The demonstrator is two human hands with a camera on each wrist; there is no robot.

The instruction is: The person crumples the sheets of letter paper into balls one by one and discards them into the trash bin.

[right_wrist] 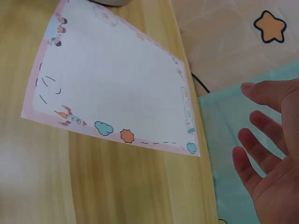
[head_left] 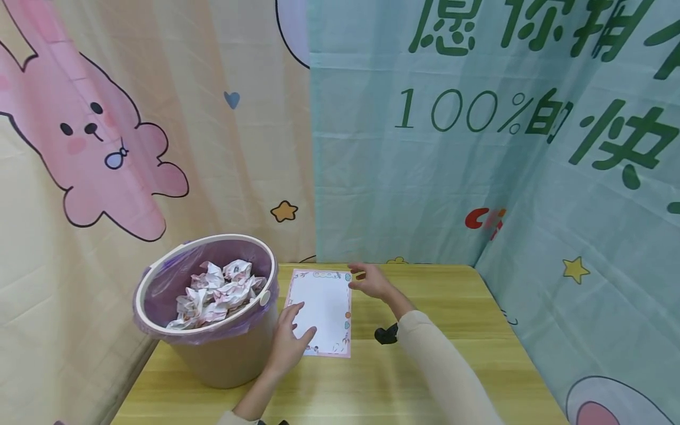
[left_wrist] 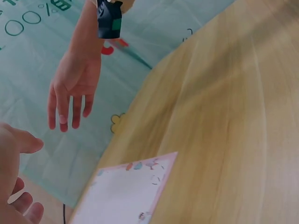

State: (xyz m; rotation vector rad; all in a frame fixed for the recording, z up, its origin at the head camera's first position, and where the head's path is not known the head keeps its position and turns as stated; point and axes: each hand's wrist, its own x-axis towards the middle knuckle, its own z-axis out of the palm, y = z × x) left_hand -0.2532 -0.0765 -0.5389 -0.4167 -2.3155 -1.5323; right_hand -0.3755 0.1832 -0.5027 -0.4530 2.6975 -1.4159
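A sheet of paper (head_left: 321,307) with a pink border and small printed drawings lies flat on the wooden table. In the right wrist view the sheet (right_wrist: 117,74) shows a rocket and clouds along its edge. My left hand (head_left: 289,342) hovers at its lower left, fingers spread and holding nothing. Beside the upper right corner, my right hand (head_left: 370,281) hangs with loosely bent fingers, also holding nothing. The left wrist view has the right hand (left_wrist: 74,91) above the far table edge, apart from the sheet.
Left of the sheet stands a beige bin (head_left: 228,360) with a purple liner, holding several crumpled papers (head_left: 220,295). Printed curtains (head_left: 393,195) hang behind the wooden table (head_left: 457,307) and along both sides.
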